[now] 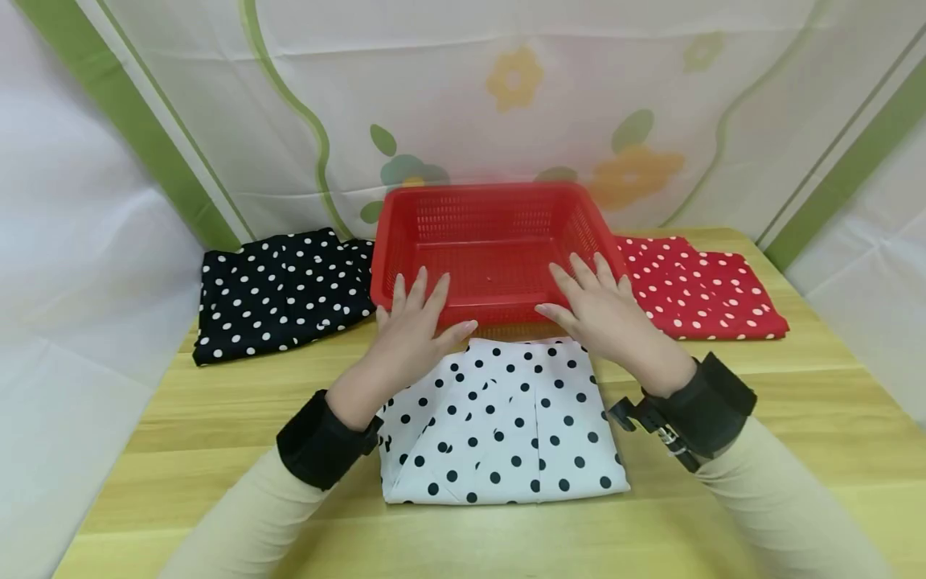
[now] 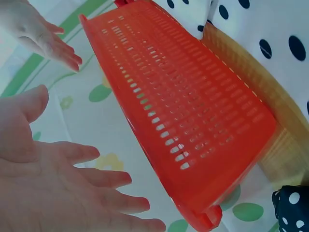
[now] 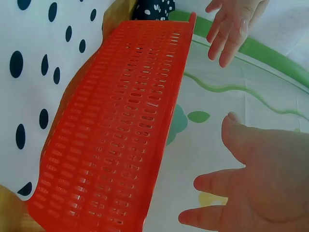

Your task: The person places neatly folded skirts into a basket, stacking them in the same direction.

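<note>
A red plastic basket (image 1: 499, 310) with slotted walls stands at the back of the table, nothing visible inside it. My left hand (image 1: 411, 334) hovers at its front left, fingers spread and straight. At the front right, my right hand (image 1: 600, 310) is likewise spread. The left wrist view shows the left hand (image 2: 63, 179) apart from the basket wall (image 2: 183, 96); the right hand (image 3: 260, 179) is also clear of it in the right wrist view. Below both hands lies a folded white cloth with black dots (image 1: 506, 426), nearest the table's front. Neither hand holds anything.
Left of the basket lies a folded black cloth with white dots (image 1: 282, 293). A folded red cloth with white dots (image 1: 698, 289) lies to the right, close to the basket. Behind the wooden table (image 1: 217, 450) hangs a flowered curtain (image 1: 463, 96).
</note>
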{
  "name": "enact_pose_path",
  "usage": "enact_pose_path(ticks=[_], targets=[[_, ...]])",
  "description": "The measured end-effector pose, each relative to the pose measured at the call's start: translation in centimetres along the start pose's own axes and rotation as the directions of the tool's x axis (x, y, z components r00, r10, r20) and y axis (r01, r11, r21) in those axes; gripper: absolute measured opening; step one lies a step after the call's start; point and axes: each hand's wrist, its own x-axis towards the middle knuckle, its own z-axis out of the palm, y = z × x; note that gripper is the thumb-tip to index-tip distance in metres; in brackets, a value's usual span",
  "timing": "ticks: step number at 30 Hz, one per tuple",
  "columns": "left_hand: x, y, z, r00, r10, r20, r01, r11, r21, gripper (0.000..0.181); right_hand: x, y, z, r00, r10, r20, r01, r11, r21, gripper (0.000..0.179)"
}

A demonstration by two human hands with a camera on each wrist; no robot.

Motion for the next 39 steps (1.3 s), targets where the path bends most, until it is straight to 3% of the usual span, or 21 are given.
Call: enact_pose_path(ticks=[15, 31, 39], targets=[[-2.3, -0.8, 0.3, 1.0, 0.009, -0.006, -0.009, 1.0, 0.007, 0.083, -1.6, 0.1, 0.0, 1.0, 0.018, 0.005, -0.018, 1.0, 0.002, 0.077], [-4.0, -2.1, 1.4, 0.998, 0.011, 0.06, -0.01, 1.0, -0.027, 0.08, -3.3, 0.8, 1.2, 1.0, 0.019, 0.006, -0.019, 1.0, 0.0, 0.075], [-5.0, -2.8, 1.9, 0.996, 0.002, 0.086, 0.005, 0.996, -0.086, 0.081, -4.4, 1.1, 1.7, 1.0, 0.011, -0.002, -0.011, 1.0, 0.019, 0.074]])
